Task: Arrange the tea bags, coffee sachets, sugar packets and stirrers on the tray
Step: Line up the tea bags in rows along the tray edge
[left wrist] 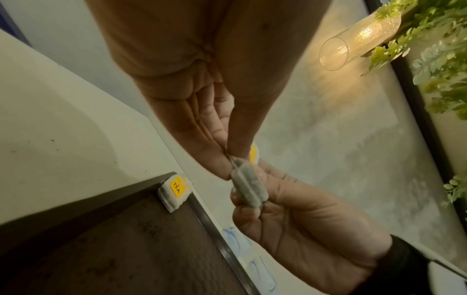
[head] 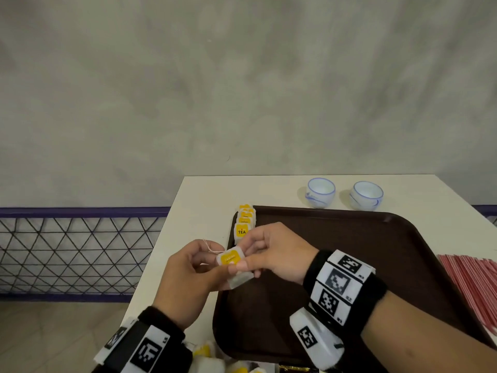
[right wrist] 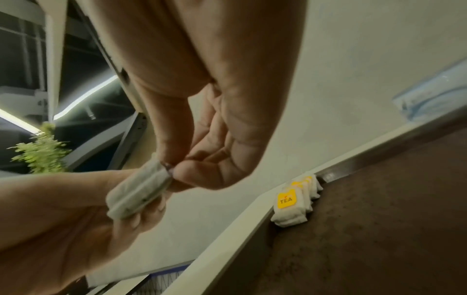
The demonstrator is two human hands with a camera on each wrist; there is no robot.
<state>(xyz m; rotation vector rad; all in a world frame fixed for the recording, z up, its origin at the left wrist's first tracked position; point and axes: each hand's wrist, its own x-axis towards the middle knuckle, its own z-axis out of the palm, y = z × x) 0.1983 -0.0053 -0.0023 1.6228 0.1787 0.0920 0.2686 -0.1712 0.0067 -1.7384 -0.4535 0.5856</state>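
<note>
Above the tray's left rim, both hands hold one white tea bag (head: pixel 239 279) with a yellow tag (head: pixel 230 258). My left hand (head: pixel 215 267) pinches its left side, and its loose string (head: pixel 212 246) loops over the fingers. My right hand (head: pixel 242 255) pinches the tag end from the right. In the left wrist view the tea bag (left wrist: pixel 248 185) sits between both hands' fingertips. The right wrist view shows the same tea bag (right wrist: pixel 139 194). A row of tea bags (head: pixel 244 224) stands in the far-left corner of the brown tray (head: pixel 363 251).
Two white cups with blue rims (head: pixel 321 191) (head: pixel 366 195) stand on the white table beyond the tray. A bundle of red stirrers (head: pixel 473 281) lies to the tray's right. More tea bags (head: pixel 212 356) lie at the near edge. The table's left edge drops to a mesh fence.
</note>
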